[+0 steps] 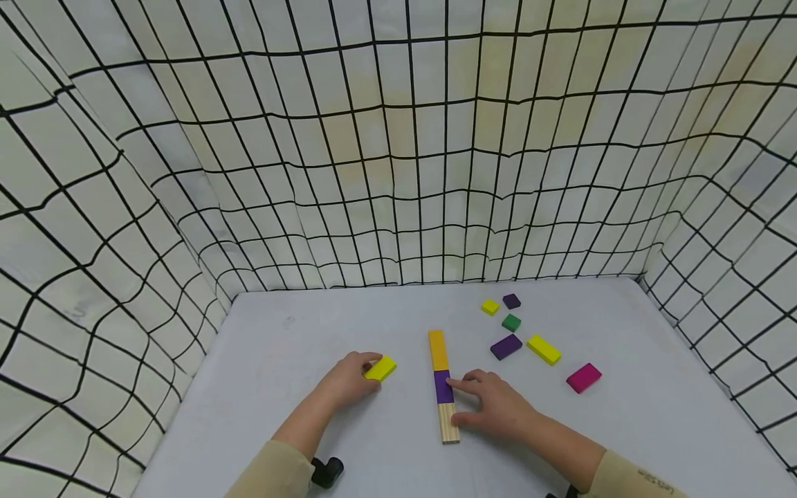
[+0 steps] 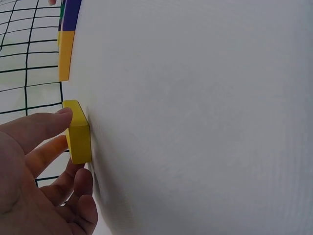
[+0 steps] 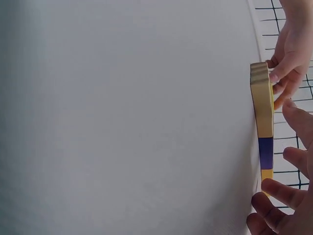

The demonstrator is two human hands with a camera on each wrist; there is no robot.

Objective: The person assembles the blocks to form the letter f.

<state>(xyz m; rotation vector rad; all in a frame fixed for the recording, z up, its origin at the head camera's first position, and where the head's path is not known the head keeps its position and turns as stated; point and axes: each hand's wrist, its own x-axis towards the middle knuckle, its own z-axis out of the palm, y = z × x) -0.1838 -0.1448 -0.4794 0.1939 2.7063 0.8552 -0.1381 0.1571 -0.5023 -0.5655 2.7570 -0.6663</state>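
My left hand [image 1: 349, 379] pinches a yellow rectangular block [image 1: 381, 368] between thumb and fingers, left of a row of blocks. In the left wrist view the thumb lies on one face of that yellow block [image 2: 80, 139]. Three blocks line up end to end: orange [image 1: 438, 351] at the far end, purple [image 1: 444, 387] in the middle, bare wood [image 1: 448, 423] nearest me. On the row's right side is my right hand [image 1: 498, 404], fingers spread; its index fingertip is at the purple block and its thumb beside the wooden one. Whether they touch I cannot tell.
Right of the row lie a purple block [image 1: 506, 347], a long yellow block [image 1: 544, 349] and a magenta block [image 1: 584, 377]. Farther back are small green [image 1: 511, 322], yellow [image 1: 490, 306] and dark purple [image 1: 512, 301] blocks. Black netting over white walls [image 1: 398, 207] borders the white table [image 1: 299, 325].
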